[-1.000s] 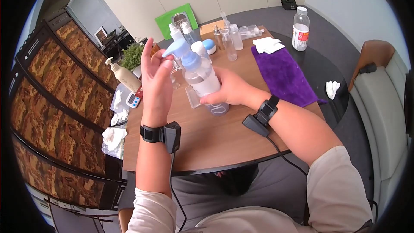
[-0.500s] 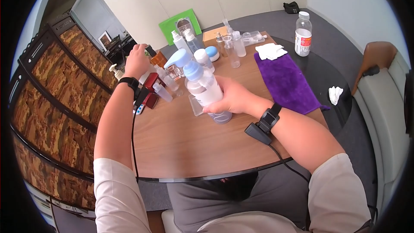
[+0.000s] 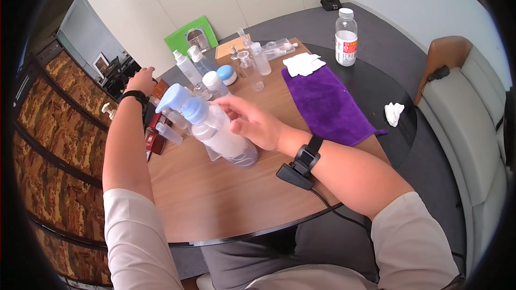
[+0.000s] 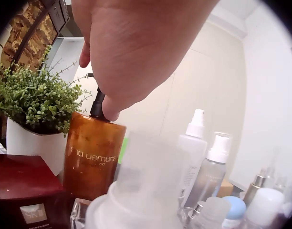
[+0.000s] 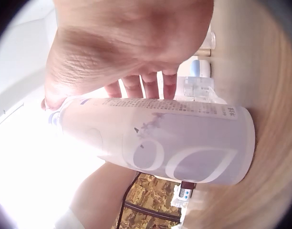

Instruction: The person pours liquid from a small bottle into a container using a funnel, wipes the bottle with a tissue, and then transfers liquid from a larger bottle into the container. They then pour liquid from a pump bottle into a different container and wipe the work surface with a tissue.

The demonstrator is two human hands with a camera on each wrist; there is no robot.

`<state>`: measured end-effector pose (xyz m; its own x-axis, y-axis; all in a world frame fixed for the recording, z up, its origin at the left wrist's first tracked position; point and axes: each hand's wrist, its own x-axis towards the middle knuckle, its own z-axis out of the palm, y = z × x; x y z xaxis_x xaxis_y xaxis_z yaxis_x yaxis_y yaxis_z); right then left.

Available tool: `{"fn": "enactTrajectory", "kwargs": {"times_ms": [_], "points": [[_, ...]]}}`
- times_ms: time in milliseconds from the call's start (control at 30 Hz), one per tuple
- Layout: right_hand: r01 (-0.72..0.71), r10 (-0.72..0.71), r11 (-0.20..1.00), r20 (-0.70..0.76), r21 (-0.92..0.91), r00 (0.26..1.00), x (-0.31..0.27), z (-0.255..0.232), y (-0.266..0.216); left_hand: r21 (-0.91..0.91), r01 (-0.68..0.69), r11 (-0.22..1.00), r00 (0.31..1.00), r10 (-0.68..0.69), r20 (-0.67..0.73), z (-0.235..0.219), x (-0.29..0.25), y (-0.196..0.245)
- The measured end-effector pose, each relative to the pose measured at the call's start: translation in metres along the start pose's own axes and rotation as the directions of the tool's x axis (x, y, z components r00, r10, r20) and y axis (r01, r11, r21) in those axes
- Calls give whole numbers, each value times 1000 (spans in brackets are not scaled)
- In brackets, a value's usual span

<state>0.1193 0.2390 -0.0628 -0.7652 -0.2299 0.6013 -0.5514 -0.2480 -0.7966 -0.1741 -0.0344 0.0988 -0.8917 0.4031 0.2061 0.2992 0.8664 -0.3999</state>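
A clear pump bottle with a light-blue pump head [image 3: 180, 102] and pale lilac base stands near the table's middle. My right hand [image 3: 252, 123] is beside it, thumb lifted off its front and fingers loosely spread along its far side. In the right wrist view, light shows between the palm and the bottle [image 5: 184, 138]. My left hand [image 3: 141, 81] reaches to the far left. In the left wrist view, the left hand [image 4: 136, 52] holds an amber pump bottle [image 4: 93, 157] at its black neck, thumb against it; most fingers are hidden.
A dark red box [image 4: 26, 181] and a potted plant [image 4: 38, 100] stand near the amber bottle. Small clear bottles [image 3: 169, 133] cluster at the left and back. A purple towel [image 3: 328, 107] with white tissue [image 3: 303, 64] lies right, near a tall labelled bottle [image 3: 346, 40].
My left hand left the blue-topped bottle's pump and went out to the amber bottle at the left. My right hand's grip on the blue-topped bottle has loosened. The head view has shifted.
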Motion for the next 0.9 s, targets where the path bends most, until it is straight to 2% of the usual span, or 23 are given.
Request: {"fn": "enactTrajectory", "kwargs": {"times_ms": [67, 133, 233, 367, 467, 500, 567, 633, 700, 800, 833, 900], "points": [[12, -11, 999, 15, -47, 1000, 0, -5, -1, -26, 13, 1000, 999, -12, 33, 5, 10, -5], [117, -130, 966, -45, -232, 990, -3, -1, -9, -40, 20, 999, 999, -18, 44, 10, 14, -8], [68, -77, 951, -18, -300, 997, -4, 6, -12, -104, 9, 994, 1000, -11, -13, 21, 23, -27], [-10, 11, 974, 2, -228, 1000, -8, 14, -19, -210, 49, 977, 998, -54, -19, 8, 18, -41], [42, -52, 967, -33, -251, 998, -5, 16, -17, -255, 69, 964, 980, -113, -162, -4, 6, -46], [41, -54, 968, -49, -247, 997, -6, 17, -18, -237, 77, 968, 984, -113, -140, -14, 5, -48], [46, -61, 970, -58, -239, 996, -6, 17, -21, -205, 38, 978, 965, -89, -245, -30, -4, -51], [86, -116, 939, -72, -332, 991, -6, 14, -25, -188, -11, 982, 952, -48, -303, -56, -13, -52], [112, -148, 936, -85, -333, 985, -6, 12, -29, -186, -103, 977, 905, 15, -424, -81, -25, -53], [154, -189, 916, -59, -371, 980, -4, 5, -31, -334, -210, 919, 856, 8, -516, -124, -46, -52], [158, -191, 917, -55, -365, 980, -4, 3, -31, -330, -204, 922, 857, 5, -515, -139, -59, -48], [109, -162, 902, -95, -418, 982, -4, -3, -29, -477, -242, 845, 870, -29, -492, -165, -91, -33]]}}
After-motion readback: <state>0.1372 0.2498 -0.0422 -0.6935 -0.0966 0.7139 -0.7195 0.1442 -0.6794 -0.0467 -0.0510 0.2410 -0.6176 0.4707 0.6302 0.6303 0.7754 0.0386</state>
